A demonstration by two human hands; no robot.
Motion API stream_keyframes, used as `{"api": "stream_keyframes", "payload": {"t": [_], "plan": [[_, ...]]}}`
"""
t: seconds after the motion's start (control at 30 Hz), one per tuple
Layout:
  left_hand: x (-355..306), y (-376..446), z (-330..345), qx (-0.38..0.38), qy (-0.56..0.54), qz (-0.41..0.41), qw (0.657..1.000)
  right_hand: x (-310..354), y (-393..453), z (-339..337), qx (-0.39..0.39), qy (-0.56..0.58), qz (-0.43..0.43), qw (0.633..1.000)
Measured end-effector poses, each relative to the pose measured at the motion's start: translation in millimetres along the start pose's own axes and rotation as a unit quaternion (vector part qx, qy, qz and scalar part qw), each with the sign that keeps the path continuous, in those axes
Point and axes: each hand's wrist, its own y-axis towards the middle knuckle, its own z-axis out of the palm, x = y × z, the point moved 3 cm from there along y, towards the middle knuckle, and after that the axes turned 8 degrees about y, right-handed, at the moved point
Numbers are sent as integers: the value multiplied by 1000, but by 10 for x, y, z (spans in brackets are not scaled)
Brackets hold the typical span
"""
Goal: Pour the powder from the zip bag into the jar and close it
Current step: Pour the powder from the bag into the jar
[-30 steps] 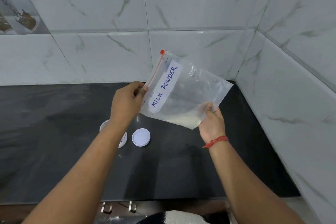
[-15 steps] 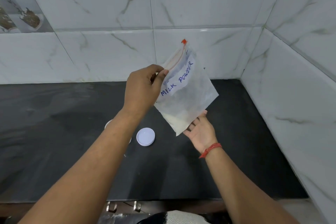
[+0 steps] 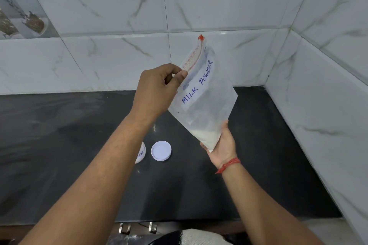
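The black countertop ran back to the marble tiled walls behind and on the right, meeting in a corner. Plenty of bare counter on the left. The zip bag, clear with a "MILK POWDER" label, was held up tilted, powder settled in its bottom corner. Left hand pinched the zip edge; right hand cupped the bottom, fingers loose. White lid lay flat beside the jar, mostly hidden behind the left forearm.
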Motion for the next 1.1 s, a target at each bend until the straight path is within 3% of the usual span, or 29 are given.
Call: {"api": "stream_keyframes", "payload": {"t": [0.13,0.23,0.37,0.5,0.7,1.1], "plan": [[1,-20,-31,24,-15,-18,999,77,-44,29,32,20,0,999],[-22,-43,-94,113,-86,-7,990,117,-55,30,7,-3,-11,1000],[46,-54,-108,225,-211,22,951,168,-61,19,-18,-12,-11,1000],[59,-73,-80,239,-317,-4,918,158,-46,-24,-36,-22,3,999],[61,-121,-117,204,-290,41,934,153,-81,4,-45,-40,15,998],[16,-69,-253,318,-155,105,930,203,-105,-38,-57,-48,8,997]]}}
